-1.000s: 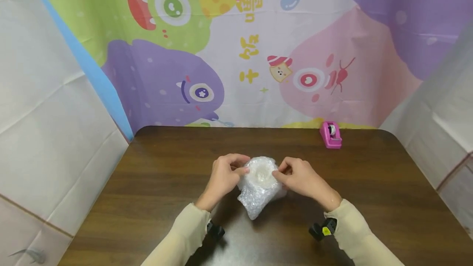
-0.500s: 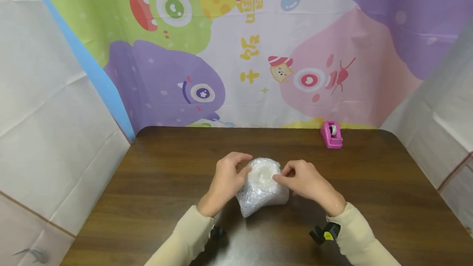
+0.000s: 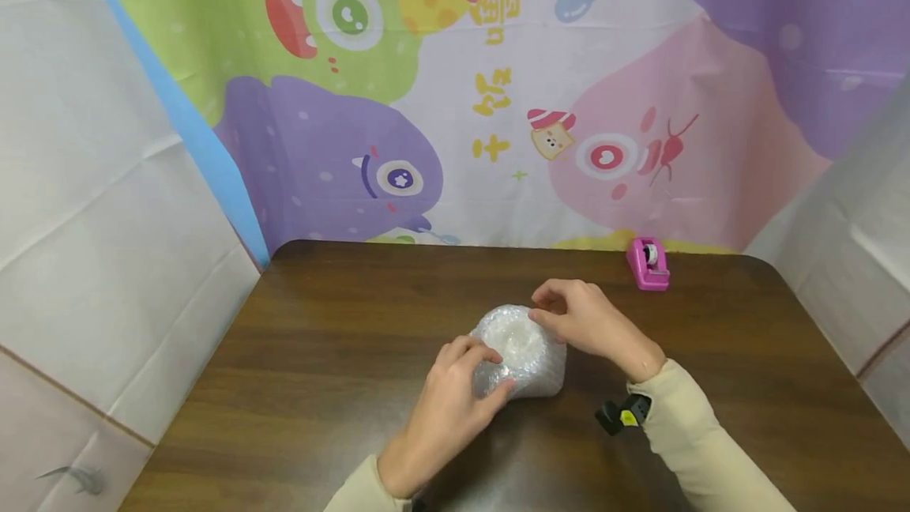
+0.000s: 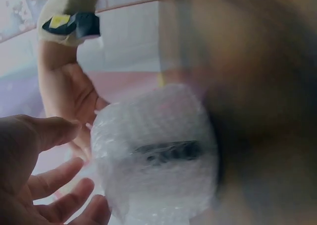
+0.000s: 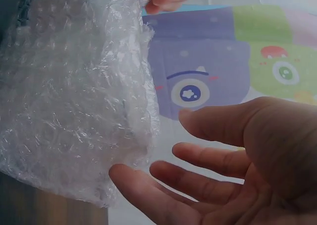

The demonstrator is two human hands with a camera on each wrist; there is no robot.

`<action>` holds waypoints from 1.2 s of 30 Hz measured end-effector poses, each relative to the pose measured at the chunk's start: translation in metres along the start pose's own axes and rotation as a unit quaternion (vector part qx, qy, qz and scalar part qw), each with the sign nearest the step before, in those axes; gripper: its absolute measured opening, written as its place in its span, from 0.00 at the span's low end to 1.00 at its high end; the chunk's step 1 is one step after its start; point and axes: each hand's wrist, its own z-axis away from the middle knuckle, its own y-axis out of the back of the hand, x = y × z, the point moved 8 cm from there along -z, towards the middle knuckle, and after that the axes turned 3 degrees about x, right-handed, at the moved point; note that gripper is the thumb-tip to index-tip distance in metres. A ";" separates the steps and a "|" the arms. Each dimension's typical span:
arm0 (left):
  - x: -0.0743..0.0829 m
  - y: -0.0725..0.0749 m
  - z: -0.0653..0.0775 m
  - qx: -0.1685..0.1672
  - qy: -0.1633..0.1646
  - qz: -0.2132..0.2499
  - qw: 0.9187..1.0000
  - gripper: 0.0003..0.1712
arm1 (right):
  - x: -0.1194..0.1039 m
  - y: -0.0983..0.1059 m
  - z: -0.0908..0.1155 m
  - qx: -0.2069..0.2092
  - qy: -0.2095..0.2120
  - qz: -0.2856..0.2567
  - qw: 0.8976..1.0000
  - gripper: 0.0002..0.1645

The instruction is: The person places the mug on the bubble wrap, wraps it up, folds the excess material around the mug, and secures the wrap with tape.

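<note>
A round bundle in clear bubble wrap [image 3: 522,350] stands on the table, with a shallow hollow in its top. Through the wrap, a dark marking [image 4: 168,150] shows on its side in the left wrist view. My left hand [image 3: 455,393] is at its front left, thumb and fingers apart and loosely bent close to the wrap. At the far right rim is my right hand [image 3: 586,318], its fingertips at or just touching the wrap. In the right wrist view this hand's fingers [image 5: 198,160] are spread beside the bundle without grasping it.
A pink tape dispenser [image 3: 648,265] stands near the table's back right edge. Behind the brown wooden table [image 3: 320,338] hangs a cartoon-printed cloth [image 3: 498,204]. Pale sheets [image 3: 107,180] close off both sides.
My left hand has moved from the bundle's left rim down to its front left. The wrap's corner that stuck out at the front is out of sight. My right hand has risen slightly.
</note>
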 end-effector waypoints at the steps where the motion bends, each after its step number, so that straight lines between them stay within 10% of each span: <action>1: 0.000 -0.001 0.002 -0.001 -0.001 -0.006 1.000 0.19 | 0.000 -0.001 0.000 -0.004 -0.001 -0.003 1.000 0.18; 36: -0.029 -0.002 -0.002 -0.047 -0.036 0.021 0.998 0.24 | -0.006 -0.008 0.029 0.039 0.034 0.063 0.997 0.13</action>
